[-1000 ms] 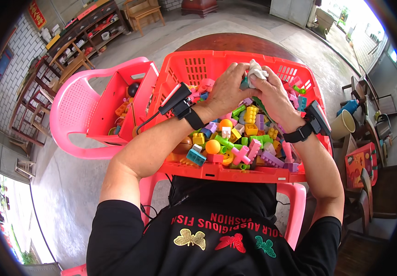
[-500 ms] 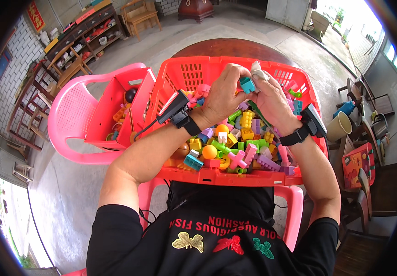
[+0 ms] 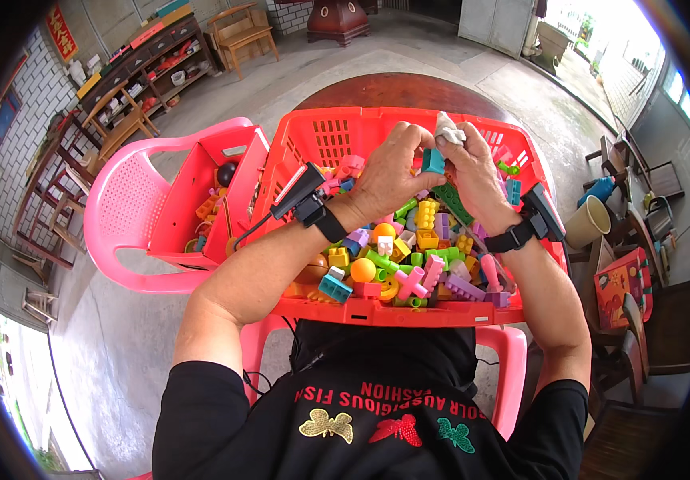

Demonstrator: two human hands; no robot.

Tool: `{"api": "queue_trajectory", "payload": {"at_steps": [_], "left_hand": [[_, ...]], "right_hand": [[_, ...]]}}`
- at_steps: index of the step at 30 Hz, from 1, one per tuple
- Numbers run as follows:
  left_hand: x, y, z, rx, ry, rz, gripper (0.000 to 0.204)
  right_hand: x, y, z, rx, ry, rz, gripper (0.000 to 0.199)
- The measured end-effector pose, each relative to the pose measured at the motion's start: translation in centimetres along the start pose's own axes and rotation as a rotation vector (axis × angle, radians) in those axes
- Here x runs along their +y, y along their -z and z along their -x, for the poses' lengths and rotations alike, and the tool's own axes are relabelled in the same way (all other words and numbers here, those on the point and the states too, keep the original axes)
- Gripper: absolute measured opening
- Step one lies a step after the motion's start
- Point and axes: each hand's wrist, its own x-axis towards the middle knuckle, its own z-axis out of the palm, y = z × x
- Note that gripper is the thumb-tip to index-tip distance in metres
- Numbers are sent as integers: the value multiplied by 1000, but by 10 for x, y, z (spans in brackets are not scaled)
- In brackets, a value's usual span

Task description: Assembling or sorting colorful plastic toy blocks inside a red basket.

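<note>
A teal toy building block is pinched in the fingers of my left hand, above the middle of a red plastic basket. Right beside it, my right hand is closed on a crumpled white cloth, which sticks up past its fingertips. The right thumb is close against the block; whether the cloth touches the block is hidden. Below both hands lie mixed toys: a yellow block, a pink cross-shaped piece, an orange ball and a green flat piece.
On the left, a pink plastic chair bears a red box with more toys and a black ball. A round wooden table shows beyond the basket. At right stand a cream bucket and wooden stools.
The teal block has tilted and sits slightly lower between my fingers. My hands stay together over the basket, and the whole view has shifted a little.
</note>
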Motion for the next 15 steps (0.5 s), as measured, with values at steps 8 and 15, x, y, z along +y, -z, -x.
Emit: {"api": "queue_trajectory", "payload": {"at_steps": [8,15], "left_hand": [[4,-1,1,-54,-224,-34,51],[5,1,-2,-28,-303,-102,55]], "right_hand": [[-2,4,-6,6,-59,-64,5],[-3,13,-10,-55,-190,-150,10]]}}
